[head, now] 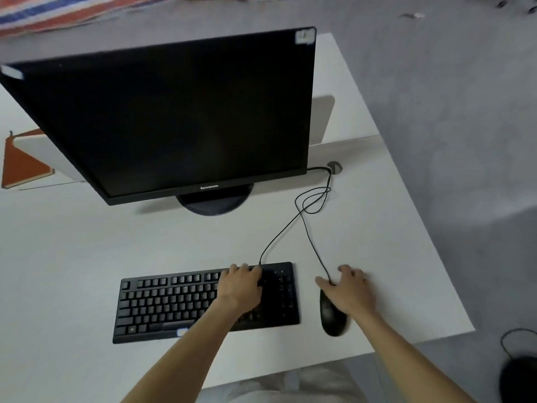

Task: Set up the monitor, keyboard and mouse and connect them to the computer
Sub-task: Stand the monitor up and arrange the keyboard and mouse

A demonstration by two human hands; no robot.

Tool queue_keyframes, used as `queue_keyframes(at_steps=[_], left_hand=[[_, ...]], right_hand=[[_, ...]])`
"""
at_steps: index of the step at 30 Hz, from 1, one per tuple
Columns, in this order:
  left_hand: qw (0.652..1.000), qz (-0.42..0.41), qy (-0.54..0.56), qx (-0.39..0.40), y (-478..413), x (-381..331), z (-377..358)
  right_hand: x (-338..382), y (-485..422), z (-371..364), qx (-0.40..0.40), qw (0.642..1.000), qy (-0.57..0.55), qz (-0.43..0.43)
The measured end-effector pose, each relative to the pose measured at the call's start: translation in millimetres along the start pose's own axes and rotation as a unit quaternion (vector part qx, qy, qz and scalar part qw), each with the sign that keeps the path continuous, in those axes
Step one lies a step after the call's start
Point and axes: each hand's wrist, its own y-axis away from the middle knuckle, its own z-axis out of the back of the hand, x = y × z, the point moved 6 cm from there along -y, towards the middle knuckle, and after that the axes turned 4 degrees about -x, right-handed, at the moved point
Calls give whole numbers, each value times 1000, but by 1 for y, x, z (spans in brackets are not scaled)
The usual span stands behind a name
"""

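Note:
A black monitor (174,117) with a dark screen stands on its round base (215,200) at the back of the white desk (87,257). In front of it lies a black keyboard (168,301). My left hand (241,286) rests flat on the keyboard's right part, fingers spread. A black mouse (332,317) lies to the right of the keyboard. My right hand (347,289) lies over the mouse's front end, fingers spread on the desk. Two thin black cables (312,199) run from keyboard and mouse to a desk grommet (334,167).
An orange notebook (23,164) lies at the desk's left, behind the monitor. The desk's right edge (430,237) drops to a grey floor. A dark round object with a cable (520,376) sits on the floor at the lower right. A striped cloth (58,10) is at the top left.

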Motion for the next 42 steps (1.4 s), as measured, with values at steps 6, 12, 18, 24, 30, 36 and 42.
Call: queue_keyframes(at_steps=[6, 12, 18, 24, 30, 36, 42], left_hand=[[988, 55, 143, 2, -66, -52, 43], [966, 137, 220, 11, -124, -83, 63], [963, 189, 192, 2, -171, -93, 67], [961, 179, 208, -36, -191, -90, 58], [957, 119, 235, -119, -172, -92, 62], [947, 82, 277, -143, -151, -100, 64], [921, 136, 355, -91, -160, -106, 72]], right_hand=[[41, -97, 53, -12, 987, -158, -17], [76, -175, 71, -22, 987, -156, 11], [87, -211, 69, -11, 994, -102, 49], [54, -256, 135, -122, 931, -338, -58], [90, -276, 171, -174, 960, -218, -16], [114, -283, 165, -113, 989, 28, 90], [110, -258, 189, -169, 935, -281, 137]])
